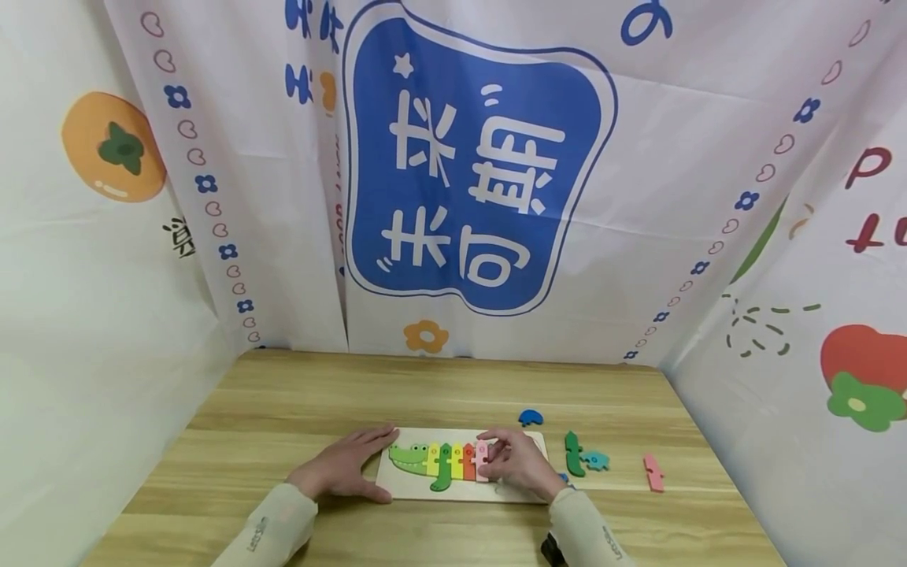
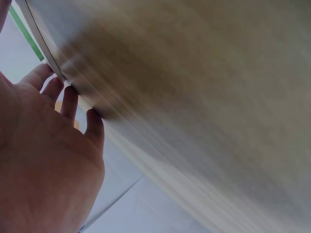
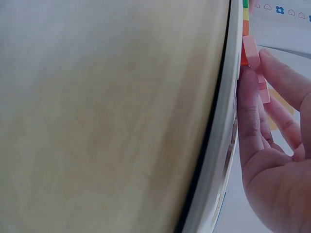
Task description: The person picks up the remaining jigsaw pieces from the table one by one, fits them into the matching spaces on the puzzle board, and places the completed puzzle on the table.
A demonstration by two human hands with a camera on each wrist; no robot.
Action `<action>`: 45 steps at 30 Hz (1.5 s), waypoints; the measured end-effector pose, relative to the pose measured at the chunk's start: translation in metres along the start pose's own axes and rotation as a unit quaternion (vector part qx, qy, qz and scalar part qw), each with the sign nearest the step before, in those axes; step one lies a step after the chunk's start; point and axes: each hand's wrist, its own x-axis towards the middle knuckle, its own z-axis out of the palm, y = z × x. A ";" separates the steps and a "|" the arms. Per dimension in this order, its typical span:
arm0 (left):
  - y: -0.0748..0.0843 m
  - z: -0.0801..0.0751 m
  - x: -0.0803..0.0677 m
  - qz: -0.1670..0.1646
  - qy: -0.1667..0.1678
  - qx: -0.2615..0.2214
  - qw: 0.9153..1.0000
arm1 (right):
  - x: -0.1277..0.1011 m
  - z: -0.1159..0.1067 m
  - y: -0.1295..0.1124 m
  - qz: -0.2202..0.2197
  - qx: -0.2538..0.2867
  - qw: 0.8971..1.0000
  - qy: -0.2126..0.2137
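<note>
**Two hands at a crocodile puzzle board**

We see a wooden surface (image 1: 283,409) hemmed in by printed white curtains. On it lies a pale puzzle board (image 1: 404,482) with a crocodile partly built: a green head, then yellow-green, yellow, orange and red segments. Our left hand (image 1: 345,466) lies flat, fingers (image 2: 68,99) straight and released, touching the board's left edge. Our right hand (image 1: 519,461) rests on the board's right half, its fingers (image 3: 252,104) pinching a pink piece (image 3: 251,51) just beside the red segment. Loose pieces lie to the right of the board: a blue piece (image 1: 530,417) just behind its far corner, a green piece (image 1: 572,454) and a teal piece (image 1: 595,460) touching each other, and another pink piece (image 1: 653,472) farther right.
</note>
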 end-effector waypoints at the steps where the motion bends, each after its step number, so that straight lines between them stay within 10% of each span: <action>1: 0.000 0.000 0.000 0.000 0.000 0.001 1.000 | 0.001 0.000 0.000 -0.003 -0.005 1.000 0.002; 45: 0.003 -0.001 -0.004 0.000 0.000 0.005 1.000 | 0.000 -0.001 0.001 -0.011 -0.069 0.997 0.010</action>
